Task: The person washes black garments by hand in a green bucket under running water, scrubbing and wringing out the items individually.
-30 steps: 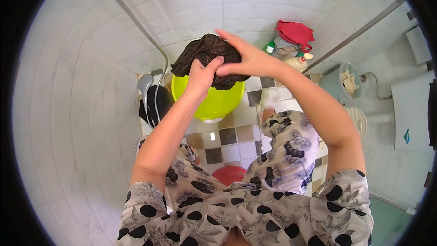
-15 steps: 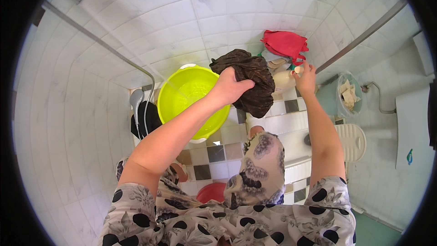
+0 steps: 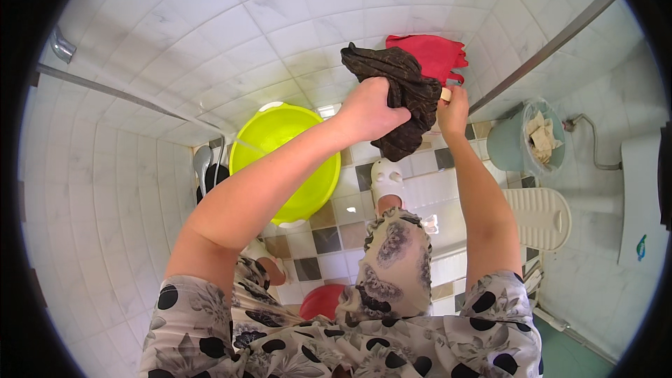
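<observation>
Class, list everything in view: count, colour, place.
Cloth: one, brown, centre
Bottle top: one, cream, centre
Basin: one, lime, left of centre
Bag: one, red, beyond cloth
Bin: one, pale green, right
Scraps: several, beige, in bin
Cistern: one, white, far right
Ribbed plate: one, white, below bin
Shower head: one, grey, beside basin
Round item: one, red, bottom centre
Rail: one, grey, upper right
Floor tiles: many, mixed, underfoot
Shoes: two, white, worn
Left grip: one, bare, on cloth
Right grip: one, bare, on bottle top

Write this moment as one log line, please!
left hand: gripping dark brown patterned cloth | right hand: at cream pump head | nearby: lime-green basin, lined waste bin
</observation>
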Motion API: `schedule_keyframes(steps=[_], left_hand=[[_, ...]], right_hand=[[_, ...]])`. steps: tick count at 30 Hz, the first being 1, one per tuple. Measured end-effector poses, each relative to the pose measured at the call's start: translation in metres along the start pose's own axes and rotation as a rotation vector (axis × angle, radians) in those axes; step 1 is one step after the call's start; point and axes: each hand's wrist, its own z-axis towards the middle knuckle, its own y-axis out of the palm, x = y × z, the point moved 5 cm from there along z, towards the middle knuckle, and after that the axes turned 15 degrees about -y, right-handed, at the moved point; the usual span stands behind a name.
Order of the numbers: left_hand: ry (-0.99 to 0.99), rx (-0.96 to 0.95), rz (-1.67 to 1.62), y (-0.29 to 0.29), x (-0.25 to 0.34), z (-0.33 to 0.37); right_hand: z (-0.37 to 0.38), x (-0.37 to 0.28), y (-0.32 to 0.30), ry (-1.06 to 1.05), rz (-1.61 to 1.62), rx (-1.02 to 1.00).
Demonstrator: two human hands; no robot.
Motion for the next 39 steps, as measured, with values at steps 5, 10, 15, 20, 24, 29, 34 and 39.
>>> schedule_keyframes(steps=[5,10,15,20,24,29,34,39], left_hand=[[-0.043,-0.09,-0.122,0.012,-0.005,-0.003],[-0.157,-0.089,-0.042,0.012,-0.025,-0.006],[-0.197,-0.093,0.022,0.015,-0.024,-0.006],[-0.15,-0.081,0.058,0.024,-0.01,0.01],[-0.093,-0.129,0.189,0.036,0.012,0.038],[-0.074,-0.281,0.074,0.05,0.055,0.075],[-0.32,-0.243,-0.421,0.011,0.076,0.09],[-0.386,0.005,-0.252,-0.025,-0.011,0.066]], right_hand=[[0.001,0.008,0.002,0.011,0.107,-0.002],[-0.002,0.018,0.001,0.039,0.039,-0.041],[-0.004,0.022,-0.008,0.059,0.082,-0.064],[-0.006,0.01,-0.043,0.382,0.569,0.021],[0.036,-0.097,-0.098,0.045,0.825,-0.152],[0.075,-0.122,-0.126,-0.253,0.561,-0.266],[0.096,-0.076,-0.117,-0.138,0.583,-0.067],[0.062,0.027,-0.024,-0.135,0.173,-0.162]])
